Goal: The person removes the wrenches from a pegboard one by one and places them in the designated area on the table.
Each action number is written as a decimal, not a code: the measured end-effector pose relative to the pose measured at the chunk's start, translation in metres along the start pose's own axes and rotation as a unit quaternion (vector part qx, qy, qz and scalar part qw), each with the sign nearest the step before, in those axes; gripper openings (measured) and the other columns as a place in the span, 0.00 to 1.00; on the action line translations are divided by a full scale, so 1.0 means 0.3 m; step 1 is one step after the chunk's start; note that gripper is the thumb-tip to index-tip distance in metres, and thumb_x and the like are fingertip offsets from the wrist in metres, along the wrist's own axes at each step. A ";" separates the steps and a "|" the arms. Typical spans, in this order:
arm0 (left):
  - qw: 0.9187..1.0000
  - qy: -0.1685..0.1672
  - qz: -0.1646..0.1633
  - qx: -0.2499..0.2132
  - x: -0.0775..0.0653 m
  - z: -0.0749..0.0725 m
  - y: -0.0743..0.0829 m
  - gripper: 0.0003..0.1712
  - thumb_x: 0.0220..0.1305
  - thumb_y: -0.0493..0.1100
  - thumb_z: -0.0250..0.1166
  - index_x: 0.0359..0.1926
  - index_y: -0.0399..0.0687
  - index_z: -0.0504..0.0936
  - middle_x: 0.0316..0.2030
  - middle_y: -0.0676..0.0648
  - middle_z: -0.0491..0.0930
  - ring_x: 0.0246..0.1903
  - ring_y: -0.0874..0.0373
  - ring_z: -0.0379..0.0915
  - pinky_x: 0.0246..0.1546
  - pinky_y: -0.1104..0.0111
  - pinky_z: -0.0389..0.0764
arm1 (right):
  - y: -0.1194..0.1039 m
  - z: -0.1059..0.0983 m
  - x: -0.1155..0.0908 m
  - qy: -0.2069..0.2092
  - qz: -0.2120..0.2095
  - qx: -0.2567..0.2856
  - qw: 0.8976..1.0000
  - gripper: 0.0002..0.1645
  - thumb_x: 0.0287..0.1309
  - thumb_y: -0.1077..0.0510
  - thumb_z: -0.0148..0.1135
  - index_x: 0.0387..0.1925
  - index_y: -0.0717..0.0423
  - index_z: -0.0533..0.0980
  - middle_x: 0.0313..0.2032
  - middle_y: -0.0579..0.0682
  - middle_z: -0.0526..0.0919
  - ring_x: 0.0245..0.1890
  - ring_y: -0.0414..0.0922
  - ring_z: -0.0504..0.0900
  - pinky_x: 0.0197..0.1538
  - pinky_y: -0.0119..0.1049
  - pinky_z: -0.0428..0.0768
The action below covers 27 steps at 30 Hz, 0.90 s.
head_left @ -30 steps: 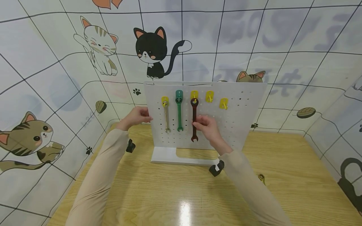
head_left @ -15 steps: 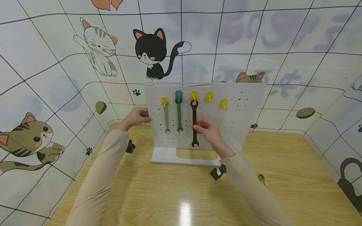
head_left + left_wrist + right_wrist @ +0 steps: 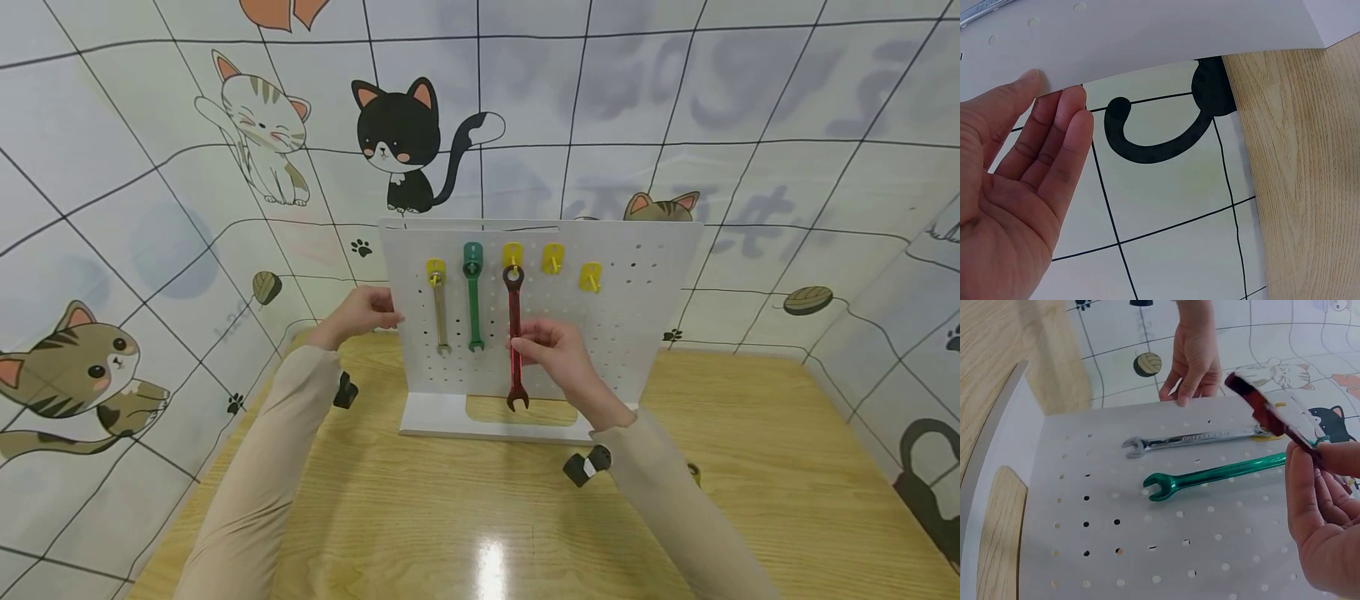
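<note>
My right hand [image 3: 555, 350] pinches a dark red combination wrench [image 3: 515, 375] between thumb and fingers, midway along its shaft. Its ring end overlaps the foot of a yellow hook [image 3: 513, 252] in the head view. In the right wrist view the red wrench [image 3: 1260, 409] stands out from the white pegboard [image 3: 1147, 550], open jaw towards the camera. At the pegboard's left edge, my left hand [image 3: 360, 312] grips with the thumb on the front and fingers behind; the left wrist view shows this hand [image 3: 1022, 169] at the board's edge [image 3: 1147, 56].
A silver wrench [image 3: 441, 321] and a green wrench [image 3: 474, 312] hang left of the red one. Two bare yellow hooks [image 3: 553, 258] sit to its right. On the wooden table [image 3: 420, 517], a small gold wrench end [image 3: 694, 473] shows beside my right sleeve.
My right hand has moved slightly down and towards me with the red wrench. The wrench's lower end has dropped and swung out from the board. My left hand has stayed put.
</note>
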<state>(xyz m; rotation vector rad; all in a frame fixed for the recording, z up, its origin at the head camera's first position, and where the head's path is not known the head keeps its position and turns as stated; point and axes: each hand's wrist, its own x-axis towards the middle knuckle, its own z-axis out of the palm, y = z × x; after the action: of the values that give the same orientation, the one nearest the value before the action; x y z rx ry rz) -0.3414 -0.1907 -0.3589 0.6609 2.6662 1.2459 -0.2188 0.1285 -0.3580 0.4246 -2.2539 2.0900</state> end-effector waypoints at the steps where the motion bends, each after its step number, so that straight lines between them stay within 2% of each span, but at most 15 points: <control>1: 1.000 0.000 -0.001 -0.001 0.000 0.001 -0.001 0.07 0.59 0.34 0.64 0.37 0.33 0.79 0.29 0.42 0.81 0.33 0.45 0.78 0.36 0.60 0.80 | -0.004 0.000 -0.003 -0.003 0.000 0.004 1.000 0.13 0.59 0.66 0.60 0.43 0.74 0.75 0.30 0.47 0.84 0.30 0.39 0.82 0.39 0.38 0.82; 6: 1.000 -0.002 -0.009 -0.006 0.001 0.005 -0.003 0.07 0.59 0.34 0.63 0.38 0.33 0.78 0.29 0.43 0.81 0.38 0.36 0.76 0.36 0.61 0.79 | -0.030 0.003 -0.018 -0.018 0.004 0.027 0.999 0.11 0.60 0.65 0.59 0.42 0.71 0.76 0.30 0.45 0.85 0.32 0.40 0.83 0.40 0.37 0.81; 11: 1.000 -0.003 -0.006 -0.011 0.000 0.004 -0.004 0.08 0.59 0.34 0.63 0.40 0.33 0.79 0.31 0.41 0.81 0.34 0.45 0.78 0.38 0.59 0.80 | -0.057 0.005 -0.024 -0.022 0.024 0.043 0.999 0.09 0.60 0.65 0.59 0.40 0.67 0.77 0.31 0.47 0.85 0.33 0.41 0.83 0.43 0.39 0.81; 14: 1.000 -0.003 -0.006 -0.014 -0.001 0.003 -0.002 0.09 0.59 0.34 0.63 0.40 0.33 0.79 0.32 0.40 0.82 0.33 0.50 0.78 0.40 0.56 0.80 | -0.069 0.006 -0.022 -0.023 0.034 0.048 0.998 0.10 0.60 0.64 0.58 0.41 0.69 0.76 0.33 0.51 0.85 0.34 0.42 0.83 0.44 0.40 0.80; 17: 1.000 -0.002 -0.007 -0.009 -0.003 0.003 0.003 0.08 0.59 0.34 0.63 0.40 0.33 0.79 0.33 0.39 0.82 0.33 0.52 0.78 0.38 0.61 0.80 | -0.080 0.006 -0.020 -0.025 0.039 0.051 0.998 0.14 0.61 0.64 0.58 0.43 0.73 0.74 0.35 0.53 0.85 0.35 0.44 0.83 0.45 0.40 0.79; 20: 1.000 0.000 -0.007 -0.003 -0.003 0.003 0.007 0.08 0.59 0.34 0.63 0.40 0.33 0.79 0.33 0.39 0.82 0.32 0.54 0.78 0.36 0.65 0.80 | -0.089 0.005 -0.018 -0.025 0.044 0.049 0.998 0.15 0.61 0.64 0.58 0.44 0.74 0.72 0.34 0.51 0.85 0.36 0.44 0.83 0.46 0.40 0.79; 24: 1.000 0.000 -0.008 -0.004 -0.003 0.003 0.008 0.08 0.59 0.33 0.63 0.40 0.33 0.79 0.33 0.39 0.82 0.31 0.55 0.78 0.39 0.59 0.80 | -0.103 0.004 -0.020 -0.021 0.050 0.048 0.997 0.14 0.61 0.64 0.58 0.44 0.73 0.73 0.32 0.45 0.85 0.35 0.42 0.83 0.46 0.40 0.79; 27: 1.000 -0.001 -0.009 -0.006 -0.003 0.002 0.006 0.09 0.59 0.34 0.63 0.41 0.33 0.79 0.33 0.39 0.82 0.32 0.55 0.78 0.41 0.54 0.79 | -0.112 0.004 -0.026 -0.021 0.051 0.053 0.997 0.11 0.61 0.64 0.59 0.42 0.69 0.75 0.32 0.45 0.85 0.35 0.42 0.83 0.46 0.41 0.79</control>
<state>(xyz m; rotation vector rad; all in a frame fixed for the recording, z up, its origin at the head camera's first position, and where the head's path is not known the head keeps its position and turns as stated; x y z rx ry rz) -0.3400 -0.1896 -0.3580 0.6359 2.6546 1.2547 -0.2037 0.1269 -0.3271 0.3686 -2.2391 2.2788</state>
